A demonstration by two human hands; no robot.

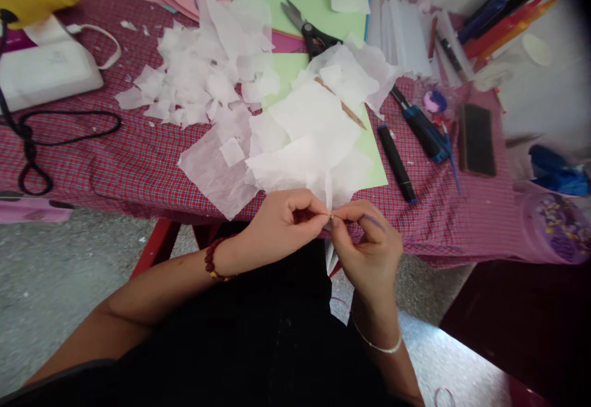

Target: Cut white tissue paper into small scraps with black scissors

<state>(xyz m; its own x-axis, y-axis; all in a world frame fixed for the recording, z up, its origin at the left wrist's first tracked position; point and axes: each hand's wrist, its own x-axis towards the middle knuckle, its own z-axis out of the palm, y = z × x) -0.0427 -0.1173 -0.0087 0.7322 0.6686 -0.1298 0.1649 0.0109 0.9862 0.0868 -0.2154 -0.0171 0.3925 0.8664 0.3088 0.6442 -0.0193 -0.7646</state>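
Observation:
My left hand (286, 219) and my right hand (369, 241) meet at the table's front edge, thumb and forefinger of each pinched together. Between the fingertips is a narrow strip of white tissue paper (328, 190), its thin end standing up from the pinch. Most of what lies inside the fingertips is hidden. Just beyond the hands, loose sheets of white tissue paper (305, 124) overlap on a green card (376, 170). A brown pencil-like stick (353, 113) rests on these sheets. To the left spreads a heap of torn tissue pieces (184, 74).
Black-handled scissors (314, 34) lie behind the sheets. On the right are a black marker (397, 164), a blue-and-black cutting tool (422, 130) and a dark phone-like slab (477, 139). A yellow glue gun (39, 0) and a white box (50, 65) with cords stand at left.

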